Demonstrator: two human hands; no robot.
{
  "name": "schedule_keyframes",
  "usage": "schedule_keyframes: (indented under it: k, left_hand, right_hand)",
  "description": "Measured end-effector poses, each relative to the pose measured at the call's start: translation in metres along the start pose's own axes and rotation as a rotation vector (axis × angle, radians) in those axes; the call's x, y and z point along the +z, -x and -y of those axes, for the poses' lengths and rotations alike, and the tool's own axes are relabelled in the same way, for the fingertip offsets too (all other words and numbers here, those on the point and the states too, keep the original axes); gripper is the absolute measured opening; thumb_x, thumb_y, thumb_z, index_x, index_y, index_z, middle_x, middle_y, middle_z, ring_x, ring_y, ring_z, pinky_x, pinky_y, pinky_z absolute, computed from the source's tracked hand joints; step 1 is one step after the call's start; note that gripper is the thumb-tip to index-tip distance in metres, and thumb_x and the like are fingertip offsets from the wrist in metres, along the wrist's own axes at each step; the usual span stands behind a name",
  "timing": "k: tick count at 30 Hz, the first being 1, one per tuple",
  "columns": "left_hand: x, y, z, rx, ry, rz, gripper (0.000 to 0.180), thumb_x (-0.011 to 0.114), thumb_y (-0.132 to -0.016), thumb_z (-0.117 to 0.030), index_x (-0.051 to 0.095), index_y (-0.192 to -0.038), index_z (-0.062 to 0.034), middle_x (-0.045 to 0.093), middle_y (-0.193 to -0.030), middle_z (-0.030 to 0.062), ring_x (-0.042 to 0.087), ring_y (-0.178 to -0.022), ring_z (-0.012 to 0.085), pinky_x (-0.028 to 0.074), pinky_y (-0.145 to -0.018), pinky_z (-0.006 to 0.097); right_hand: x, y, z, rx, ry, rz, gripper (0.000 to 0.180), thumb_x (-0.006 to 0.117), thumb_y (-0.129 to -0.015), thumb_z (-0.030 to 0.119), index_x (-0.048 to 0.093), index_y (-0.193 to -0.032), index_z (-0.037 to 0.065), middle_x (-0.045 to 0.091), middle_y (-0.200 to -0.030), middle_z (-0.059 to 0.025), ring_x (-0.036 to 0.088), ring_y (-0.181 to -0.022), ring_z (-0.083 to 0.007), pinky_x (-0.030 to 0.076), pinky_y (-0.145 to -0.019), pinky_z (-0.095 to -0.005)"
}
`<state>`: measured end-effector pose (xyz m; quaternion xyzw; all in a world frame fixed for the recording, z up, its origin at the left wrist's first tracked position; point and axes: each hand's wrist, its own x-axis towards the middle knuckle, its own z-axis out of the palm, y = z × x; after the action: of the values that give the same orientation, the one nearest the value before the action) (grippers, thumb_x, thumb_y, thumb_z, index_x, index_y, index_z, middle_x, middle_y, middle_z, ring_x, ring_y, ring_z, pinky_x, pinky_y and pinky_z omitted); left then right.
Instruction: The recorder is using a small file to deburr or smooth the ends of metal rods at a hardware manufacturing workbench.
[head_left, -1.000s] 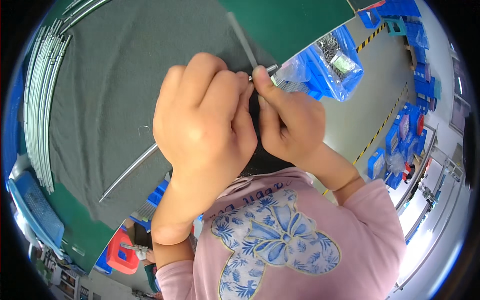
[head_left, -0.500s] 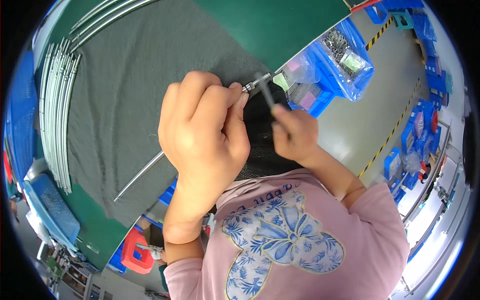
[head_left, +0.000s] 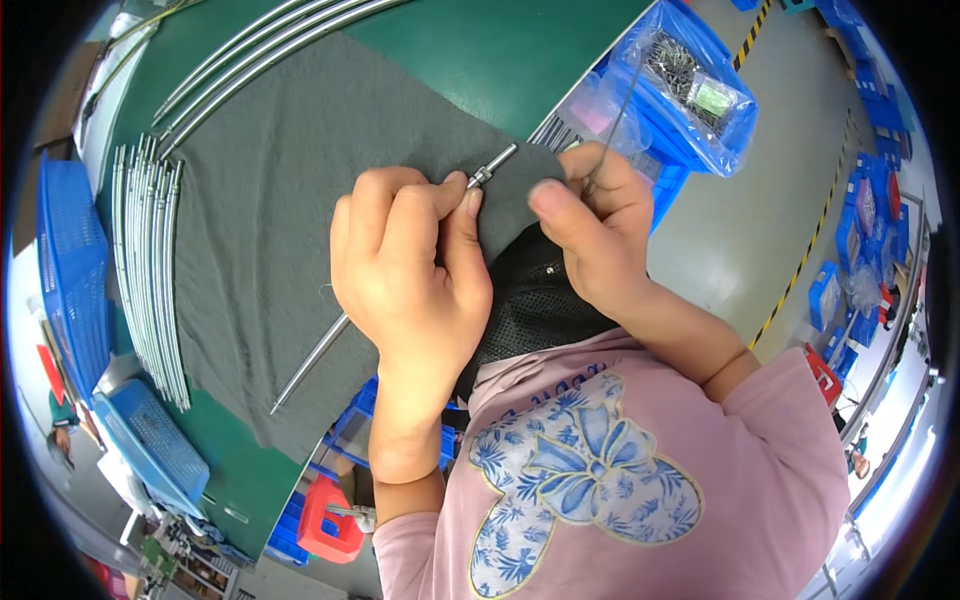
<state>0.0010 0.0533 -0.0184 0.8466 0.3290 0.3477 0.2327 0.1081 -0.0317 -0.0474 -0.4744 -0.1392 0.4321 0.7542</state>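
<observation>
My left hand [head_left: 410, 255] is closed around a long silvery metal rod [head_left: 318, 355], with thumb and fingertips pinching it just below a small ringed collar near its upper end. The bare tip of the rod sticks out past the fingers, and its lower end slants down to the left over the grey cloth [head_left: 260, 250]. My right hand [head_left: 610, 225] is closed on a thin, dark, straight tool [head_left: 624, 108] whose shaft points up and away. What kind of tool it is does not show. It stands apart from the rod.
A bundle of metal rods [head_left: 148, 280] lies on the left of the green table [head_left: 480, 65], with longer rods [head_left: 270, 55] behind. A blue bin [head_left: 745, 145] of small metal parts stands at the right. Blue baskets [head_left: 75, 270] and a red stool [head_left: 325, 520] are at the left.
My right hand has turned and drawn the tool away from the rod's collar end, so that the tool points up. My left hand keeps its pinch on the rod. The whole view has shifted slightly.
</observation>
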Motion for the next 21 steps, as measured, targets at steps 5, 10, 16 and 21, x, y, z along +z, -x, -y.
schedule_keyframes:
  k: [5, 10, 16, 21]
  left_hand:
    - [0.002, 0.000, 0.002, 0.066, 0.024, -0.045, 0.011, 0.069, -0.069, 0.001, 0.061, -0.074, -0.0040, 0.054, -0.075, 0.0062, 0.048, -0.063, 0.0237, 0.040, -0.056, 0.033]
    - [0.002, -0.001, 0.001, 0.073, -0.007, -0.023, 0.010, 0.068, -0.070, 0.002, 0.061, -0.075, -0.0041, 0.054, -0.076, 0.0060, 0.048, -0.064, 0.0237, 0.040, -0.056, 0.034]
    - [0.003, -0.001, 0.002, 0.066, -0.015, -0.020, 0.010, 0.070, -0.071, -0.001, 0.061, -0.075, -0.0047, 0.054, -0.076, 0.0055, 0.048, -0.065, 0.0236, 0.040, -0.057, 0.034]
    - [0.000, -0.001, 0.002, 0.064, -0.038, -0.011, 0.010, 0.070, -0.071, -0.001, 0.061, -0.076, -0.0046, 0.055, -0.076, 0.0060, 0.049, -0.066, 0.0239, 0.040, -0.058, 0.034]
  right_hand:
    - [0.025, -0.023, -0.004, -0.575, 0.775, -0.109, 0.021, 0.076, -0.074, 0.012, 0.057, -0.072, 0.004, 0.040, -0.048, -0.0012, 0.042, -0.041, -0.0075, 0.032, -0.040, -0.0246]
    - [0.020, -0.027, -0.006, -0.751, 0.931, -0.198, 0.021, 0.075, -0.074, 0.011, 0.055, -0.068, 0.006, 0.044, -0.048, -0.0036, 0.042, -0.038, -0.0153, 0.034, -0.038, -0.0278]
    - [-0.012, -0.015, -0.017, -0.747, 0.980, -0.322, 0.024, 0.078, -0.073, 0.010, 0.056, -0.070, 0.005, 0.040, -0.047, -0.0007, 0.040, -0.040, -0.0074, 0.032, -0.040, -0.0235]
    - [-0.017, -0.017, 0.004, -0.556, 0.627, -0.137, 0.012, 0.070, -0.076, 0.001, 0.062, -0.086, 0.003, 0.031, -0.054, 0.0083, 0.027, -0.049, -0.0014, 0.024, -0.046, -0.0200]
